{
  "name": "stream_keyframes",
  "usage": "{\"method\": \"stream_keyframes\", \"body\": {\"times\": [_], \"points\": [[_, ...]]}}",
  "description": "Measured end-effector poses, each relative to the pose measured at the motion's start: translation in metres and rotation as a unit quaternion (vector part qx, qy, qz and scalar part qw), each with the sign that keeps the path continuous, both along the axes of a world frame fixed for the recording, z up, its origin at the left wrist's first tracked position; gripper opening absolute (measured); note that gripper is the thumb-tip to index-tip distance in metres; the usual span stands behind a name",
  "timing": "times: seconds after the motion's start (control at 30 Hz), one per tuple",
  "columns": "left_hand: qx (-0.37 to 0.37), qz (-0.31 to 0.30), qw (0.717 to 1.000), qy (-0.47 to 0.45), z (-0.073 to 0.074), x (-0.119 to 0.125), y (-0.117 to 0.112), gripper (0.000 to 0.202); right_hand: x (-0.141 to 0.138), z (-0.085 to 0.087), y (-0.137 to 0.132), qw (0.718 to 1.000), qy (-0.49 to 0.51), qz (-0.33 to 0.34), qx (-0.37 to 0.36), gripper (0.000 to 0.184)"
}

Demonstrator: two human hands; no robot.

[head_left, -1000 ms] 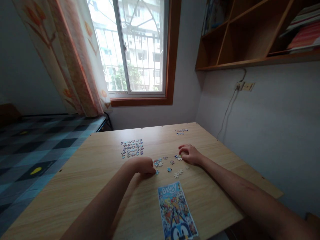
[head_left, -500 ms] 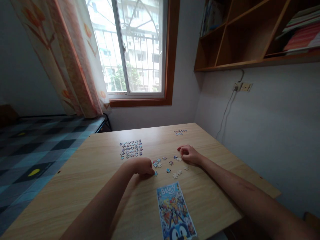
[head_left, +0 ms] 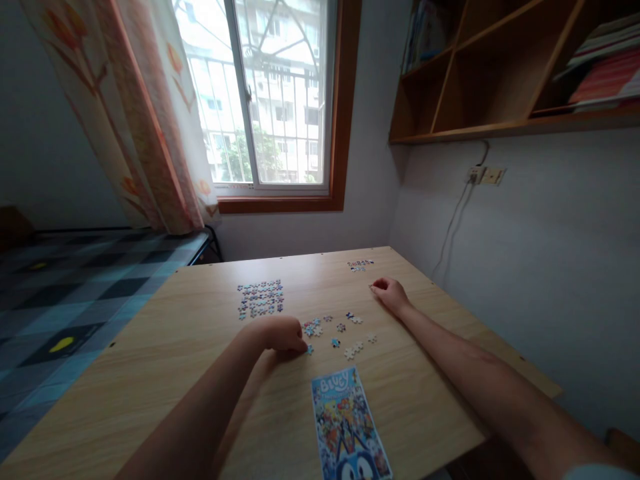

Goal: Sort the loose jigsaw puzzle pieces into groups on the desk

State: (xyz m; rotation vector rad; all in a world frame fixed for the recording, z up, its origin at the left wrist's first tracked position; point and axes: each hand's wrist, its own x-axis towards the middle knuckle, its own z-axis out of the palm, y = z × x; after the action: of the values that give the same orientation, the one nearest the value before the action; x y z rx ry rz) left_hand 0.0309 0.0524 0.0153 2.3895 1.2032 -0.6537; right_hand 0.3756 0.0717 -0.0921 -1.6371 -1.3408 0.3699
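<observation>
My left hand (head_left: pixel 286 333) rests low over the table with its fingers closed, the fingertips at a small blue jigsaw puzzle piece (head_left: pixel 310 349). My right hand (head_left: pixel 393 295) is raised toward the back right, thumb and fingers pinched on a puzzle piece (head_left: pixel 371 287) that shows only as a tiny tip. Between the hands lies a loose pile of puzzle pieces (head_left: pixel 313 327), with a few single ones around it. Pale pieces (head_left: pixel 354 350) lie nearer to me. Rows of pieces (head_left: pixel 260 298) are set out at the back left, and a smaller group (head_left: pixel 361 265) at the far edge.
A Bluey picture sheet (head_left: pixel 350 423) lies at the near edge of the wooden table (head_left: pixel 200 400). A bed with a checked cover (head_left: pixel 75 300) stands on the left. Wall shelves (head_left: pixel 493 87) hang at the upper right, above a socket with a cord (head_left: pixel 475 175).
My right hand has moved away from the loose pieces, up and to the right, with a puzzle piece in its pinch. My left hand has stayed nearly still.
</observation>
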Motion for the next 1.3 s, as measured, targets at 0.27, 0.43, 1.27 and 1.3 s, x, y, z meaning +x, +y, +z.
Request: {"method": "stream_keyframes", "body": {"times": [0.27, 0.43, 1.27, 1.3], "points": [[0.006, -0.01, 1.0, 0.003, -0.002, 0.0, 0.003, 0.033, 0.019, 0.003, 0.036, 0.985, -0.122, -0.097, -0.075, 0.021], [0.013, -0.018, 1.0, -0.005, -0.007, -0.001, 0.006, 0.034, 0.019, 0.007, 0.052, 0.963, -0.185, -0.154, -0.12, 0.027], [0.002, -0.005, 1.0, -0.027, -0.006, -0.002, 0.005, 0.031, 0.017, 0.007, 0.065, 0.943, -0.285, -0.129, -0.117, 0.033], [0.001, -0.005, 1.0, -0.029, -0.006, -0.002, 0.005, 0.031, 0.018, 0.007, 0.065, 0.942, -0.286, -0.127, -0.119, 0.033]]}}
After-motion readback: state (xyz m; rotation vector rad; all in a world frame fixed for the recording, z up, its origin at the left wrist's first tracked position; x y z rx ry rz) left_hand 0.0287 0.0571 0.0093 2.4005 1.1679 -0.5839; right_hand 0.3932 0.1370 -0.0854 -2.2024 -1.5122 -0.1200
